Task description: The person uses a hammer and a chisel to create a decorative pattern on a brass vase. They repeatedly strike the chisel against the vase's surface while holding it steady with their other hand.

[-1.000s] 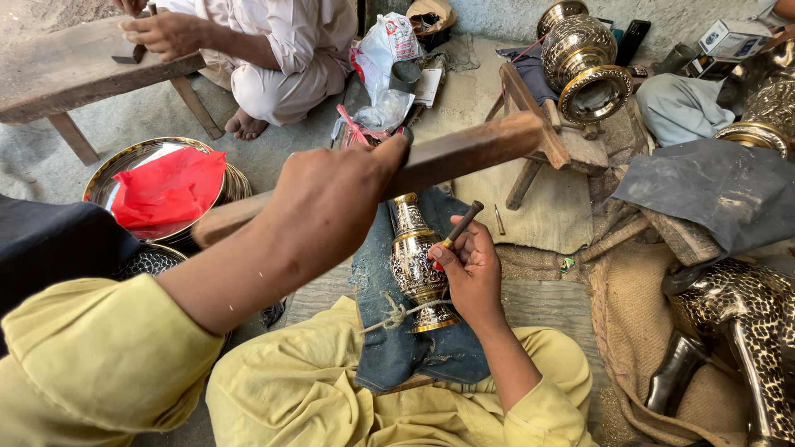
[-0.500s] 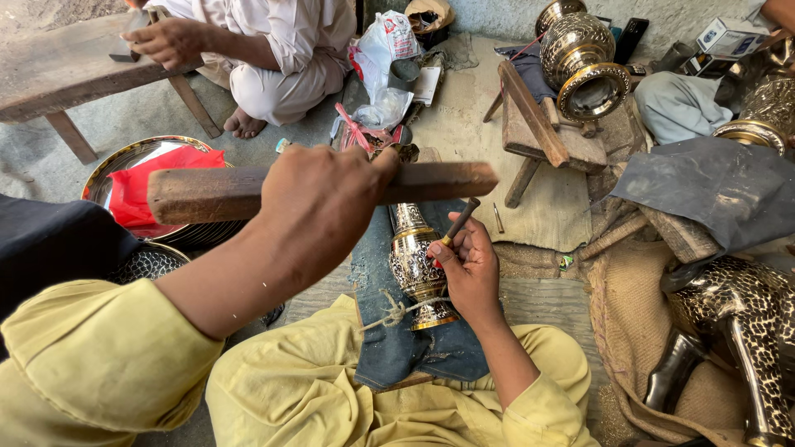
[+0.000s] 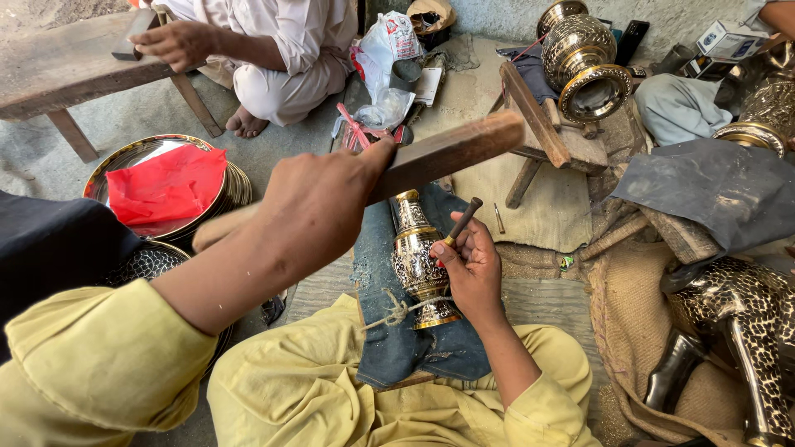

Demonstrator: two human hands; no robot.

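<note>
Denim cloth (image 3: 389, 331) on lap carries brass vase (image 3: 420, 265).

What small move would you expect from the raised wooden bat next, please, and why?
Probably a short downward tap onto the chisel's top end: the left hand holds the wooden bat raised above it, while the right hand steadies the chisel against the brass vase.

Scene lit by bright, even daylight w/ soft shadows only; deeper shade is seen under the wooden bench (image 3: 58, 74). Hard glare is thrown off the brass vase (image 3: 421, 257) in the lap and off the large brass urn (image 3: 584, 62) at top. Left hand (image 3: 310, 207) and wooden mallet (image 3: 447, 153) are slightly softened by motion blur, being close to lens. Wide-angle stretch is noted at edges, esp. sleeve bottom left
</note>
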